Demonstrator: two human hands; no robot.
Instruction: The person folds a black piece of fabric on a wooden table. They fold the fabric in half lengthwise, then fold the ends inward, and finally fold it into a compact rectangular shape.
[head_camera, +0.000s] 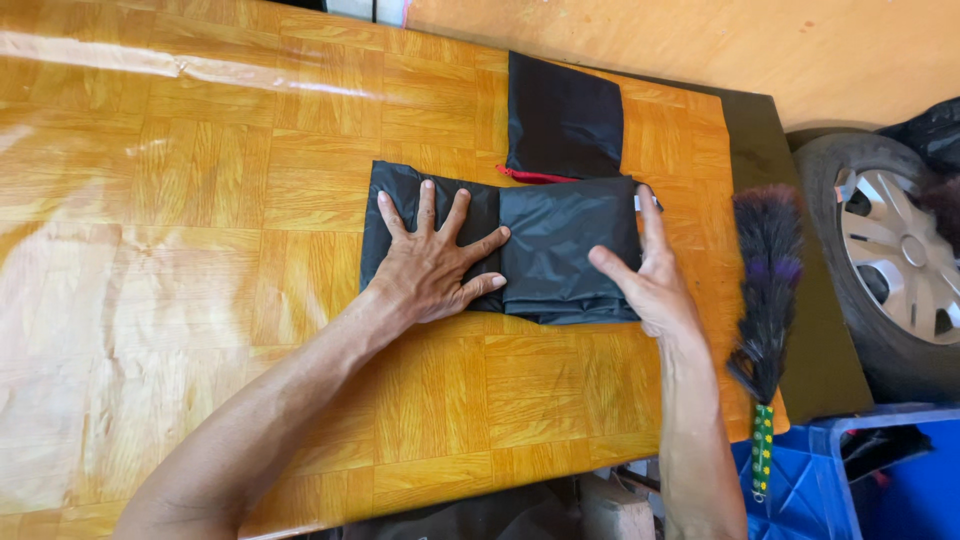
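A folded black garment (560, 250) lies flat on a glossy wood-pattern table (200, 200). My left hand (435, 265) presses palm down on its left half, fingers spread. My right hand (650, 275) stands on edge against the garment's right end, thumb and fingers apart, touching the fold. A second folded black piece with a red zip edge (565, 125) lies just behind, touching the garment's back edge.
A dark feather duster (768, 290) with a spotted green handle hangs over the table's right edge. A car wheel (895, 260) stands at the right. A blue plastic crate (850, 480) sits below it. Plywood sheet (700, 40) lies at the back.
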